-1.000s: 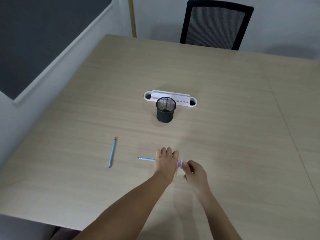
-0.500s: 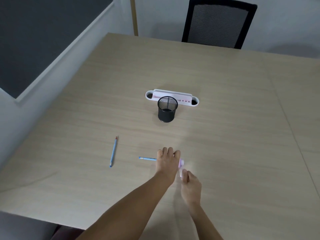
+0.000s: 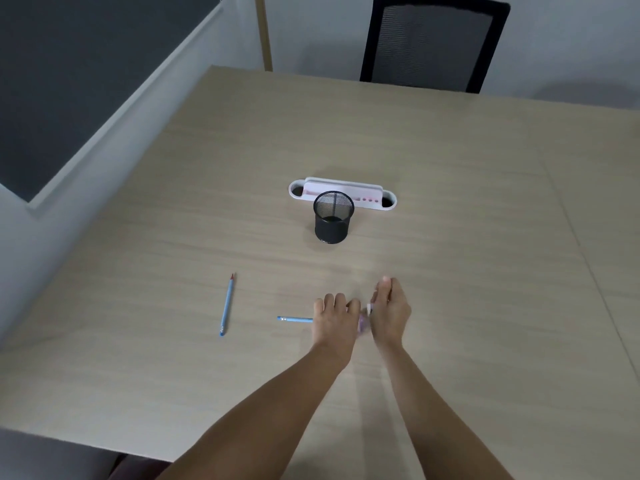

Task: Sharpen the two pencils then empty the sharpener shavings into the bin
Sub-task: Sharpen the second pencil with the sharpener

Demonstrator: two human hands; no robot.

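Pink and blurred, the sharpener point(image 3: 364, 319) sits pinched between my two hands, low over the table point(image 3: 450, 237). My left hand point(image 3: 335, 322) is curled around one blue pencil point(image 3: 295, 319), whose back end sticks out leftward from my fist; the tip is buried where the hands meet, so I cannot see how far it goes into the sharpener. My right hand point(image 3: 389, 313) is closed on the sharpener from the right, fingers pointing away from me, and covers most of it. Only a pale sliver and a pink smear show in the gap between the hands.

A second pencil point(image 3: 227, 304) lies loose on the wood well to the left of my left hand, running roughly away from me with its reddish tip at the far end.

Straight ahead, well beyond the hands, stands the black mesh bin point(image 3: 332, 216), upright and open at the top, with bare table between it and me. Just behind it, a white holder point(image 3: 388, 201) lies crosswise; the bin hides part of its middle.

Open tabletop stretches to the right and far side. The near edge runs close under my forearms at lower left. A black chair point(image 3: 433, 43) stands at the far edge, its top cut off by the frame.
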